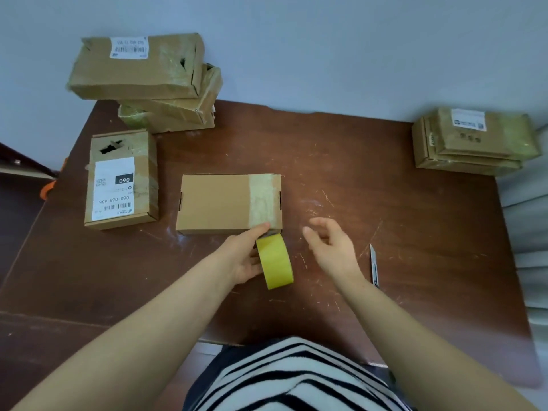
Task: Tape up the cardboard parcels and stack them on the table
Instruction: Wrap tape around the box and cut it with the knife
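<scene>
Left box (121, 180), white label (114, 188), upside down to the camera: "060" in white on a black patch, and below it a code that looks like "060-068-A05", with a barcode and a QR square. Far-left stack, top box (136, 68), barcode label (129, 48): digits too blurred to read. Right stack (474, 140), label (469, 120): print illegible.

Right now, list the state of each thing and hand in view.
centre box: closed, tape band across right end.
tape roll: on edge, at box's near side.
left hand: grips tape roll.
right hand: open, empty.
knife: lying flat, untouched.
labelled box: hole torn in top.
left stack: taped, piled askew.
right stack: taped, piled.
</scene>
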